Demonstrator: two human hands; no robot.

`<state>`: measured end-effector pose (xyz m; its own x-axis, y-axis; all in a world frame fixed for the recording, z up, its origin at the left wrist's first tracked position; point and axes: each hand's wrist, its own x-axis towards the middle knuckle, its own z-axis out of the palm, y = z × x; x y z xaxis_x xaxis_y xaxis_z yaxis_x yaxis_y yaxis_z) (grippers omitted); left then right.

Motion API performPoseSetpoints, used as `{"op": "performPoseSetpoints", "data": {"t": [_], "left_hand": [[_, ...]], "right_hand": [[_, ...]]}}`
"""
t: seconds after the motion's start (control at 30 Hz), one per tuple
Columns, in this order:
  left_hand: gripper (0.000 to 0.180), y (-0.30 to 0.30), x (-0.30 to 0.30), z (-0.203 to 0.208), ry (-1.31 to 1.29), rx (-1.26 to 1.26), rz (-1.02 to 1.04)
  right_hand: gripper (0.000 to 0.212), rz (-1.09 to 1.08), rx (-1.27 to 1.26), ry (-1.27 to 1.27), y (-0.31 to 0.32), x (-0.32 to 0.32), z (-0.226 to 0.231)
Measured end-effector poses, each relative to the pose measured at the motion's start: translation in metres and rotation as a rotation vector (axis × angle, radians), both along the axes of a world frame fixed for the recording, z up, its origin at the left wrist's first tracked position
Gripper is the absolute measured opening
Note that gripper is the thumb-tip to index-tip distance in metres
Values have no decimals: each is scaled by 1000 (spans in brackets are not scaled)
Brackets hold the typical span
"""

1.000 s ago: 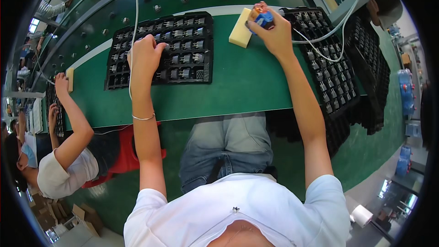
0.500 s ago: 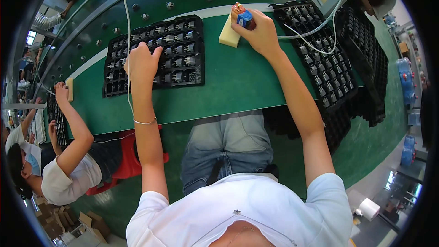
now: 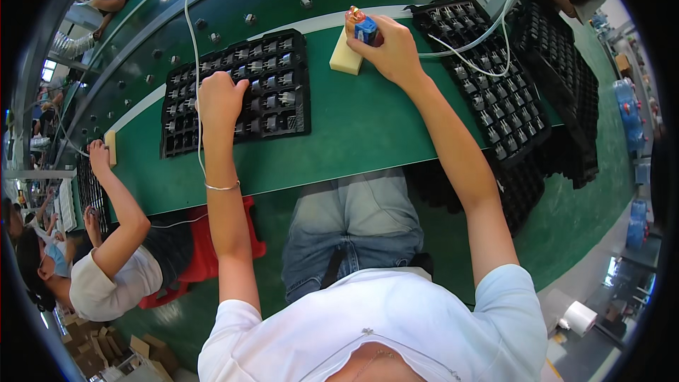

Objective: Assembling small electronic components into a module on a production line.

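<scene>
My left hand [image 3: 220, 100] is over a black plastic tray [image 3: 303, 117] of small metal-pronged parts [image 3: 271, 124]. Its fingers curl down toward the pockets, thumb out to the right; what they pinch, if anything, is hidden. Farther right, my right hand [image 3: 394, 48] is closed round a small blue container [image 3: 365, 30] with a reddish-orange top. That hand is just above a pale yellow foam block [image 3: 346, 61] lying on the green bench.
A second black tray [image 3: 520, 152] of similar parts lies at the right, beside stacked trays [image 3: 566, 92]. White cables [image 3: 191, 21] hang across the bench. Single parts [image 3: 306, 2] sit along the green belt at the back. A co-worker [image 3: 117, 269] sits at the left.
The whole view has shifted slightly, moving the bench things a little left and down. The parts on the far belt have slid left. Both my hands stay in nearly the same places.
</scene>
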<state>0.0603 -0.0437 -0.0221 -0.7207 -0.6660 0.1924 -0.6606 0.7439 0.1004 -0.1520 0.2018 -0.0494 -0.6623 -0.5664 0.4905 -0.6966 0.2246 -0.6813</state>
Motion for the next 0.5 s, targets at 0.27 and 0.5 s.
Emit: {"op": "performPoseSetpoints", "data": {"t": [0.27, 0.5], "left_hand": [[35, -5, 1, 12, 147, 45, -64], [26, 10, -25, 41, 637, 851, -215]], "right_hand": [[45, -10, 23, 8, -1, -1, -1], [40, -20, -17, -7, 0, -3, -3]]}}
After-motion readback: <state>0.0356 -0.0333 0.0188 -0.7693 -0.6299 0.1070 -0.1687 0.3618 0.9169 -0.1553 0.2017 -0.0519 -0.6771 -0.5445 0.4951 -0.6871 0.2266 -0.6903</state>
